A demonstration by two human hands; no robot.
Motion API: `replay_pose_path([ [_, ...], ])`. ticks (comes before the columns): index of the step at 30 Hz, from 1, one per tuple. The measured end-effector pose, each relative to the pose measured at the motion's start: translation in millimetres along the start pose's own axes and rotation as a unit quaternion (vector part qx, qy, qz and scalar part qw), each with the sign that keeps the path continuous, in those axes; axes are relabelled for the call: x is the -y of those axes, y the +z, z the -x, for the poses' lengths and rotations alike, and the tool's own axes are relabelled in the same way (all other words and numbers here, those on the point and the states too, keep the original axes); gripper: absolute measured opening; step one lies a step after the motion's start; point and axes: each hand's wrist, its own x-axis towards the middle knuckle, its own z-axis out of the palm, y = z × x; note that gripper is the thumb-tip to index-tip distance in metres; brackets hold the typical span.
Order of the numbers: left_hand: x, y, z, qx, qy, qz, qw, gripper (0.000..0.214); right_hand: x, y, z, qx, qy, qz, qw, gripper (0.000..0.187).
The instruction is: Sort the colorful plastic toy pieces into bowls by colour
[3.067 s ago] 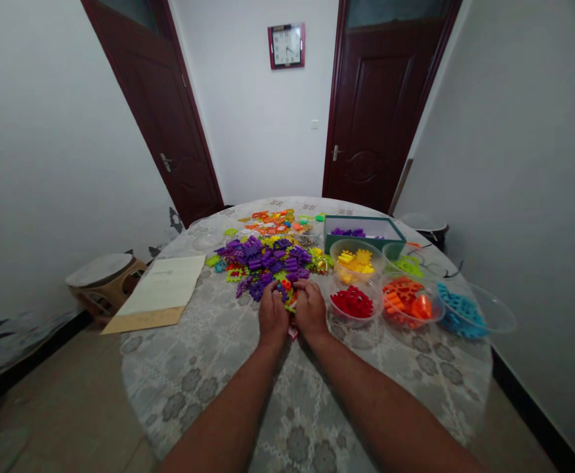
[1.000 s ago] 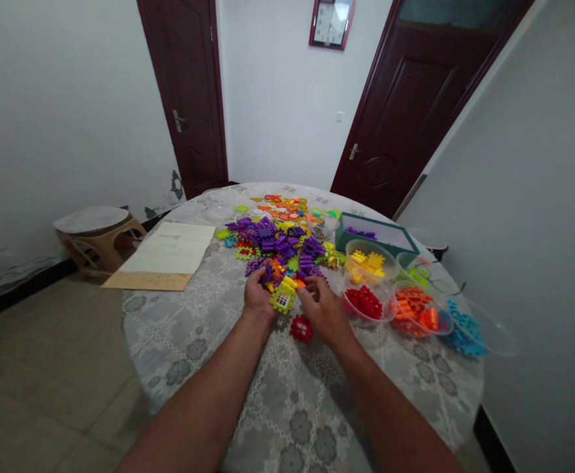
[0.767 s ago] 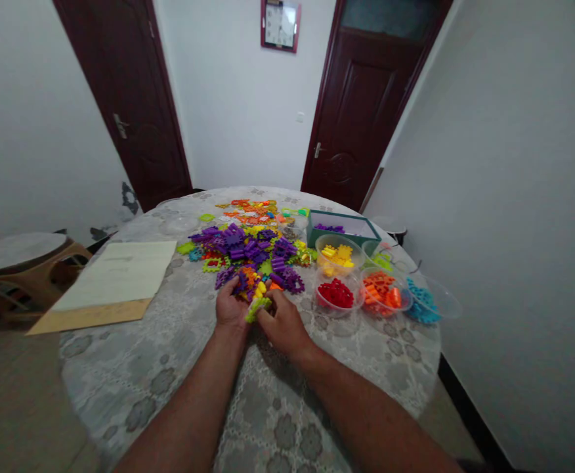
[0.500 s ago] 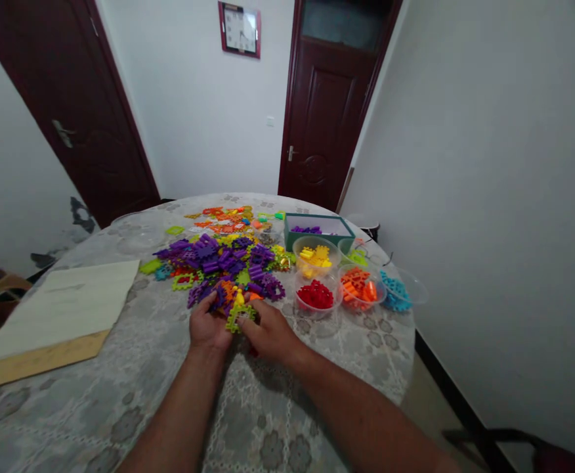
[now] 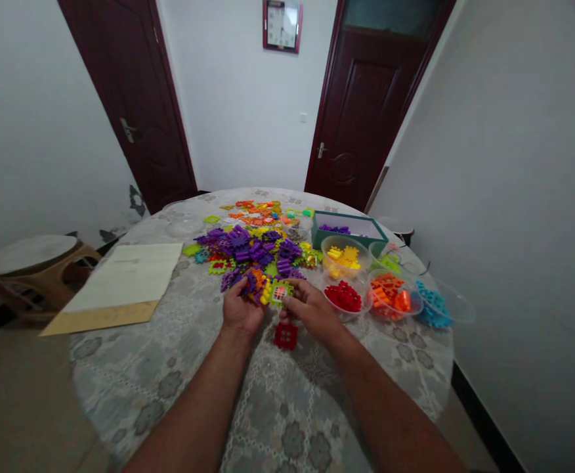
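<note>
My left hand (image 5: 242, 311) is turned palm up, its fingers curled round a cluster of purple, orange and yellow plastic building pieces (image 5: 256, 284). Between the thumb and fingers of my right hand (image 5: 313, 310) is a lime-green square building piece (image 5: 278, 292) with notched edges and an open grid. It lies right beside the yellow pieces; whether they are joined I cannot tell. On the tablecloth just below the hands lies a red square piece (image 5: 285, 336). Beyond the hands spreads a heap of mostly purple pieces (image 5: 248, 246).
Clear bowls hold yellow (image 5: 344, 259), red (image 5: 342, 297), orange (image 5: 390, 295) and blue pieces (image 5: 434, 305) at the right. Behind them stands a green box (image 5: 376, 231) with purple pieces. A pale board (image 5: 125, 276) lies left, near a wooden stool (image 5: 31, 269).
My view has swung left, so the scene sits further right. The green piece now faces me flatter, level with the yellow pieces. The red piece, mostly hidden before, shows below the hands.
</note>
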Motion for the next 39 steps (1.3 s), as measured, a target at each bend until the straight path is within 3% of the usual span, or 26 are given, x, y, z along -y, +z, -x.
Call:
replay_pose_path([
  [5, -1.7, -1.1, -0.3, 0.017, -0.018, -0.013, 1.000, 0.024, 32.8, -36.7, 9.3, 0.061, -0.023, 0.112, 0.992, 0.045],
  [7, -1.8, -3.3, -2.5, 0.022, -0.025, -0.017, 0.999, 0.025, 50.3, -63.1, 11.4, 0.013, -0.038, 0.183, 0.982, 0.043],
  [9, -0.6, -4.2, -3.5, 0.030, -0.041, -0.022, 0.998, 0.026, 67.0, -96.0, 12.0, -0.092, -0.064, 0.252, 0.961, 0.042],
  [11, 1.5, -3.2, -1.3, 0.039, -0.057, -0.026, 0.997, 0.026, 79.9, -131.5, 11.3, -0.220, -0.088, 0.317, 0.918, 0.044],
  [14, 4.4, 0.6, 5.7, 0.047, -0.077, -0.032, 0.995, 0.026, 88.7, -176.8, 7.8, -0.391, -0.106, 0.402, 0.821, 0.054],
  [17, 6.2, 3.1, 10.9, 0.052, -0.091, -0.042, 0.994, 0.026, 87.7, -194.4, 2.0, -0.479, -0.138, 0.482, 0.721, 0.060],
  [19, 7.2, 2.7, 12.0, 0.063, -0.098, -0.044, 0.992, 0.025, 84.3, -183.4, -0.9, -0.484, -0.167, 0.501, 0.698, 0.057],
  [21, 8.2, 1.1, 12.1, 0.073, -0.102, -0.046, 0.991, 0.026, 78.9, -154.4, -1.4, -0.443, -0.186, 0.473, 0.738, 0.050],
  [23, 8.9, -0.6, 11.9, 0.080, -0.105, -0.045, 0.990, 0.027, 70.3, -113.8, 0.8, -0.351, -0.199, 0.438, 0.804, 0.042],
  [25, 8.8, -1.4, 11.8, 0.084, -0.109, -0.038, 0.990, 0.028, 57.3, -71.4, 5.0, -0.226, -0.224, 0.438, 0.841, 0.034],
  [27, 8.2, -1.2, 11.8, 0.086, -0.112, -0.023, 0.990, 0.029, 40.7, -36.2, 9.9, -0.129, -0.249, 0.453, 0.846, 0.028],
  [29, 7.6, -0.3, 11.4, 0.081, -0.112, 0.000, 0.990, 0.029, 22.5, -13.1, 13.7, -0.084, -0.258, 0.475, 0.837, 0.027],
  [33, 8.0, 0.8, 9.3, 0.071, -0.114, 0.023, 0.991, 0.029, -7.1, 2.0, 12.7, -0.074, -0.230, 0.505, 0.829, 0.036],
  [39, 8.6, 0.9, 10.4, 0.095, -0.125, 0.007, 0.988, 0.035, -16.6, 2.8, 6.5, -0.094, -0.230, 0.445, 0.860, 0.029],
])
